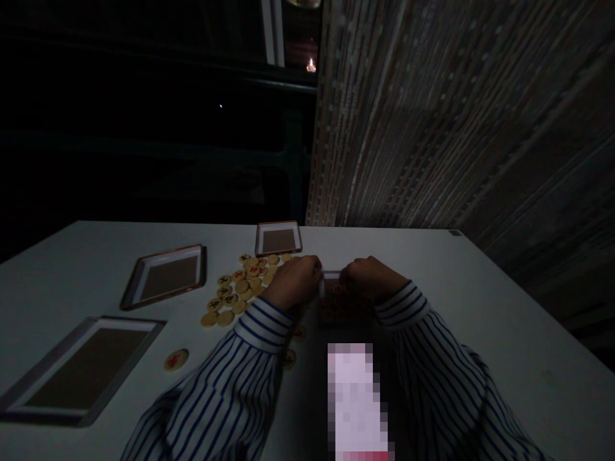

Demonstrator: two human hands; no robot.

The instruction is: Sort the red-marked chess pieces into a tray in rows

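Observation:
On a white table (480,307) in dim light, my left hand (295,280) and my right hand (369,278) meet over a small tray or box (332,276), fingers curled on its far rim from both sides. The box seems to hold round pieces (331,310), dimly seen between my wrists. Left of my left hand lies a heap of round wooden game discs (240,288) with red and black characters. Both sleeves are blue-and-white striped.
Three shallow trays with brown insides lie on the table: a small one (278,239) at the back, a medium one (166,275) to the left, a large one (81,368) at the near left. A single disc (175,360) lies by the large tray. A ribbed wall (456,115) stands behind.

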